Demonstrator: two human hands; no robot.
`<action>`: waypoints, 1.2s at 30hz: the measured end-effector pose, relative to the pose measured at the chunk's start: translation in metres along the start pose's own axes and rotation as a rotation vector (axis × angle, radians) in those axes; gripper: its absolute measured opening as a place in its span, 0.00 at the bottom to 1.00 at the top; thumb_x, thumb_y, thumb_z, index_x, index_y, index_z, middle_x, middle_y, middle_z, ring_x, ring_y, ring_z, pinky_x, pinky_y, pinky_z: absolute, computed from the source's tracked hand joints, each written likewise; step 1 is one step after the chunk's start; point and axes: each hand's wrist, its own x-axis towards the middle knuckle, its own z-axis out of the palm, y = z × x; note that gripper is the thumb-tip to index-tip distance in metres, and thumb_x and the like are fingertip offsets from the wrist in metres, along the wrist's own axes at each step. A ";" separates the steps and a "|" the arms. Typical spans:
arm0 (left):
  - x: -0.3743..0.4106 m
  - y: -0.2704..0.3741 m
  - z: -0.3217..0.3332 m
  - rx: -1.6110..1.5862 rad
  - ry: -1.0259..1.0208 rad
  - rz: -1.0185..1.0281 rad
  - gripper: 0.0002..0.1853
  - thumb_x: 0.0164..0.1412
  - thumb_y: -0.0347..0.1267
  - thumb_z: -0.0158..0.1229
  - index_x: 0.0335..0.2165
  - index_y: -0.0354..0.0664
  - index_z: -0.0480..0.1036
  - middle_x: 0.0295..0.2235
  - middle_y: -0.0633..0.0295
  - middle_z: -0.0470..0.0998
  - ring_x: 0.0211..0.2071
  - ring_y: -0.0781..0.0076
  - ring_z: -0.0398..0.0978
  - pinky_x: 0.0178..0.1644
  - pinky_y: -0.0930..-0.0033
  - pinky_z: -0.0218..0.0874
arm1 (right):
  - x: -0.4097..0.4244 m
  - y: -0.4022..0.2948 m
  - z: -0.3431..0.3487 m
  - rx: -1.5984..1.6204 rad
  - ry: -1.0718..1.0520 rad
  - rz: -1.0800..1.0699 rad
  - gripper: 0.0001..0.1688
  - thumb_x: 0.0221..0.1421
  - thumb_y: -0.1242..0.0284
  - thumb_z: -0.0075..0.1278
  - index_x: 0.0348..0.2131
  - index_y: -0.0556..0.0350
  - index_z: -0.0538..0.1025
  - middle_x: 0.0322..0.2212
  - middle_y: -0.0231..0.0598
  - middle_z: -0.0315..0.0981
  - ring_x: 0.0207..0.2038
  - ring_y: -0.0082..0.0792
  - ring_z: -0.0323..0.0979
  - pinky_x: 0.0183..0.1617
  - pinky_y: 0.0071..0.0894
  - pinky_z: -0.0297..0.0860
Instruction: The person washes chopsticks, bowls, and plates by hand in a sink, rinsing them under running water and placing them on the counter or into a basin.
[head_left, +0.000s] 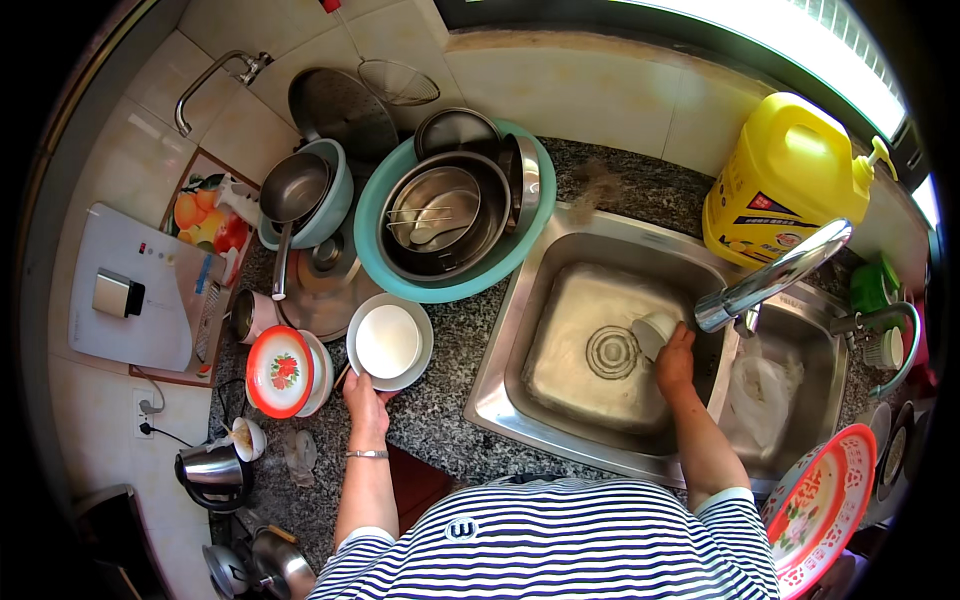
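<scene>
My left hand (366, 409) grips the near rim of a white bowl (426, 351) at the granite counter's left part. A smaller white bowl (388, 341) sits inside it. Over the large basin of the stainless steel sink (592, 352), my right hand (677, 362) holds a small white bowl or cup (652, 332), tilted, near the drain strainer (613, 352). My fingers partly hide it. The chrome faucet (772, 274) reaches over the divider beside my right hand. No running stream is visible from it.
A turquoise basin (364, 225) with steel bowls stands behind the counter bowls. Red-rimmed enamel plate (280, 371) and pot lid (326, 281) lie left. A yellow pump jug (787, 180) stands behind the sink. The smaller basin holds a plastic bag (761, 397); a large enamel basin (825, 510) leans at right.
</scene>
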 end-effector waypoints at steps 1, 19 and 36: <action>-0.003 0.001 0.002 -0.012 -0.001 0.001 0.15 0.63 0.32 0.37 0.46 0.39 0.63 0.39 0.56 0.72 0.34 0.67 0.76 0.25 0.69 0.73 | 0.001 0.007 0.002 -0.022 0.014 -0.005 0.28 0.45 0.85 0.37 0.49 0.60 0.54 0.43 0.61 0.53 0.37 0.64 0.66 0.40 0.52 0.66; -0.083 -0.022 0.009 0.558 0.326 0.691 0.17 0.64 0.32 0.42 0.50 0.37 0.58 0.40 0.60 0.65 0.35 0.77 0.62 0.42 0.74 0.58 | -0.039 0.029 0.034 0.072 -0.320 0.115 0.18 0.52 0.80 0.38 0.44 0.67 0.60 0.38 0.61 0.62 0.34 0.55 0.71 0.37 0.44 0.72; -0.099 -0.066 0.216 0.586 -0.646 0.160 0.15 0.54 0.29 0.52 0.39 0.31 0.61 0.24 0.53 0.73 0.17 0.70 0.73 0.15 0.70 0.62 | -0.049 -0.117 -0.029 0.979 -0.719 0.374 0.14 0.51 0.69 0.51 0.39 0.52 0.71 0.36 0.37 0.72 0.36 0.30 0.72 0.32 0.29 0.71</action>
